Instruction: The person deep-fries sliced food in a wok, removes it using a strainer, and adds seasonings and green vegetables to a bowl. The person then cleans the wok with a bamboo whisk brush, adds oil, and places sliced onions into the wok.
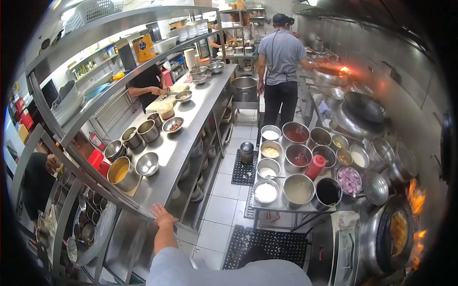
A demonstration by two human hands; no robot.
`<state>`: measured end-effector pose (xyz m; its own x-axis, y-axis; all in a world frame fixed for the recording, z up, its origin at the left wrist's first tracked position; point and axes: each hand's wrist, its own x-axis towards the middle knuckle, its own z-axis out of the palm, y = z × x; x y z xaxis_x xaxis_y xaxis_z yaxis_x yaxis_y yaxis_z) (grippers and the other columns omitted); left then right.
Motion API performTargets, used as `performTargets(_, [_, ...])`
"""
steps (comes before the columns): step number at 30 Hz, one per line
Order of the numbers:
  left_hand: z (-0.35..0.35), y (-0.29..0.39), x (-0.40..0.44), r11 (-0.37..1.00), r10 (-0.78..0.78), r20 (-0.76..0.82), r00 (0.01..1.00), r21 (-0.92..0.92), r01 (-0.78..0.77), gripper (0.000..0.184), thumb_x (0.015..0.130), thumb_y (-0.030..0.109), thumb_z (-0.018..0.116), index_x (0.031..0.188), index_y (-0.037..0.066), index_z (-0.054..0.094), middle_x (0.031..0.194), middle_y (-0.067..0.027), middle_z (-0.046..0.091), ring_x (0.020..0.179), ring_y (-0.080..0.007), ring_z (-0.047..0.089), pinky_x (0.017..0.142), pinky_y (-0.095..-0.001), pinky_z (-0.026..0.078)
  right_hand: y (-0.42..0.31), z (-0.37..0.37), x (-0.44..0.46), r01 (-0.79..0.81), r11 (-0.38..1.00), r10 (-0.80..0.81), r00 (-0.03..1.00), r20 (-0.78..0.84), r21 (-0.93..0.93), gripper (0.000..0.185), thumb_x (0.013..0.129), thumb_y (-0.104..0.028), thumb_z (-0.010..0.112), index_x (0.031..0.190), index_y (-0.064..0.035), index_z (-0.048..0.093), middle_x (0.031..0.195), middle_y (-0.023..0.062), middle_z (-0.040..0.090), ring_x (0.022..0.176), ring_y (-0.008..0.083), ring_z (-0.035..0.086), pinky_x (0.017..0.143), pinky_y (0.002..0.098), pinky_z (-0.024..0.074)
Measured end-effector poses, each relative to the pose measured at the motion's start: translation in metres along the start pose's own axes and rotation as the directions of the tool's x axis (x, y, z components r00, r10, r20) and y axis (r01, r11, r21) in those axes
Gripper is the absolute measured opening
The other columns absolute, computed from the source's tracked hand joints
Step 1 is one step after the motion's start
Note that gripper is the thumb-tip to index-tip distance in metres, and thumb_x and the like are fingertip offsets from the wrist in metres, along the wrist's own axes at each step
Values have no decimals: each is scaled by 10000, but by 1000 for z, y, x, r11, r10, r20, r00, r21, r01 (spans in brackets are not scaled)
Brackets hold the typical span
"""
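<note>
My left hand [163, 215] is stretched out at the near end of the steel counter [179, 164], its fingers spread and nothing held. Whether the palm presses on the counter edge I cannot tell. Beyond it on the counter stand an empty-looking steel bowl [147, 164] and a pot of yellow-orange liquid [121, 172]. My right hand is outside the view. To the right, a wok [392, 233] with browned food sits over high flames.
A steel table [281, 213] holds several ingredient pots, a red squeeze bottle [315, 167] and a perforated ladle [376, 188]. A co-worker [281, 57] stands in the aisle beside a flaming wok. Black mats [267, 244] cover parts of the floor. Other people are behind the left shelves.
</note>
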<state>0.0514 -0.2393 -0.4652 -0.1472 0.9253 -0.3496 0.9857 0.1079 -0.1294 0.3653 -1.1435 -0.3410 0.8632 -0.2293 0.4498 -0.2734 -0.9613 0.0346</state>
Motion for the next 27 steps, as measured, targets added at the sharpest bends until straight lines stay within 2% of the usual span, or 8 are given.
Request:
performTargets(1, [2,0,3,1000,3,-8,1000,-6,-3,1330,651,454,843,1549,129,-84,1619,-118,-121,1486,-379,-61,1102,-588,333,-34,7,3,48,993,-50,999,16,110,544,895,-343,684,1351,-81,546,1236,142,646,1011,328,647,868,443,520])
performTargets(3, [5,-3,5,1000,5,-19,1000,-23,-5,1333,645,448,849,1550,133,-78,1620,-115,-119,1486,-376,-58,1103,-587,332,-124,15,-11,64,839,-66,998,-15,541,348,924,-315,622,1086,-19,705,1042,222,691,952,310,655,838,419,508])
performTargets(5, [0,-3,1,999,21,-13,1000,-27,-22,1334,642,444,853,1550,136,-75,1621,-113,-114,1487,-375,-53,1105,-586,328,-132,80,-5,-112,854,-94,928,362,509,341,931,-68,537,1262,7,564,1281,231,570,1131,338,583,920,409,480])
performTargets(7, [1,-6,-1,999,30,-15,999,-40,-31,1334,642,442,856,1551,138,-72,1621,-112,-109,1487,-375,-49,1108,-585,325,-149,132,-16,-25,807,-120,971,206,590,260,919,-82,561,1154,21,604,1132,225,628,1036,359,608,882,421,482])
performTargets(8, [3,-6,0,998,35,-20,999,-46,-36,1333,642,443,856,1551,137,-71,1621,-113,-105,1487,-376,-46,1110,-584,323,-146,164,-19,108,824,-187,978,87,556,251,920,-91,566,1139,22,609,1034,211,646,984,360,613,854,417,487])
performTargets(11, [3,-8,2,998,41,-26,999,-49,-43,1330,645,447,856,1551,136,-67,1622,-115,-91,1487,-378,-42,1114,-579,322,-164,186,-30,-30,752,-212,935,285,658,236,933,-108,548,1118,22,617,1033,209,645,997,362,609,859,420,481])
performTargets(15, [4,-7,1,998,40,-36,999,-50,-42,1325,648,450,855,1550,134,-62,1623,-116,-75,1486,-381,-42,1114,-573,327,-176,195,-43,-57,804,-113,963,246,592,303,978,-232,478,1071,17,624,1048,204,644,990,380,597,872,439,461])
performTargets(27, [2,-3,-5,999,28,-46,999,-30,-29,1308,662,462,847,1551,131,-54,1622,-122,-72,1485,-382,-39,1096,-582,347,-184,174,-38,-109,780,-111,945,308,616,317,966,-268,484,1036,1,637,1010,193,647,955,364,601,874,435,461])
